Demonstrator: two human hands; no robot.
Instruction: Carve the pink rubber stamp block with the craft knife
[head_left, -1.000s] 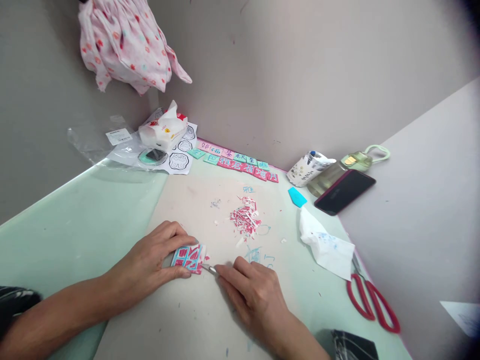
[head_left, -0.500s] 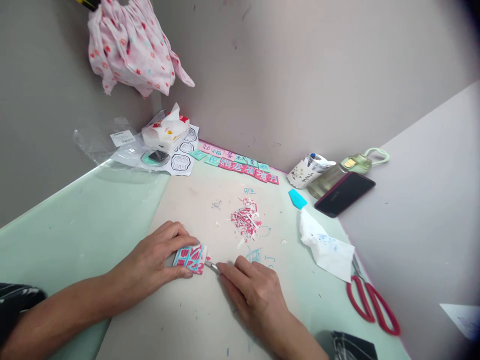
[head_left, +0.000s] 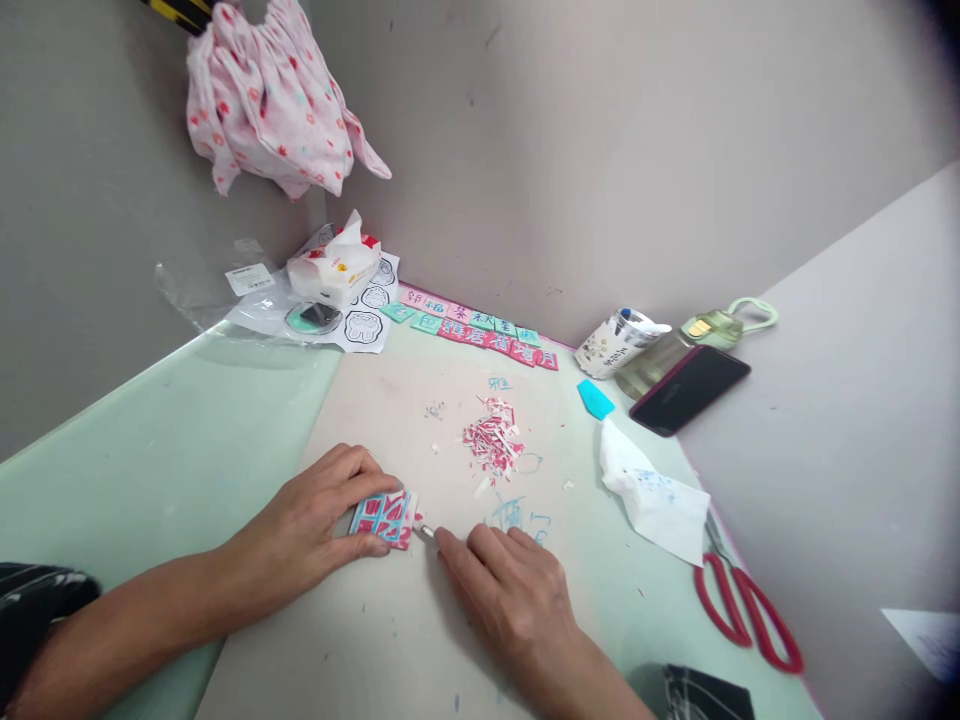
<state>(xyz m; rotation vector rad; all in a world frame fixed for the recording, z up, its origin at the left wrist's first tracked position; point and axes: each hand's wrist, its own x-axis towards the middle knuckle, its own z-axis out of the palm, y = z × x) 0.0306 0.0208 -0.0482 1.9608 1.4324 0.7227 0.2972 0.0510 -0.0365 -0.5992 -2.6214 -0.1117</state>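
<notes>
The right hand [head_left: 514, 585] hides most of the knife [head_left: 427, 532], the left hand [head_left: 319, 505] one end of the carved block [head_left: 382, 516]

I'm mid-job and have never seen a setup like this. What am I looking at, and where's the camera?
There's no machine here: these are a person's bare hands, seen by one head-worn camera looking forward and down. The left hand holds a small carved block, pinched between thumb and fingers. The right hand holds a slim cutting tool, tip close to the block's edge; contact is too small to judge.

On the beige mat lies a pile of red-and-white shavings. Beyond are rows of lettered tiles; to the right, a phone and red-handled scissors.
</notes>
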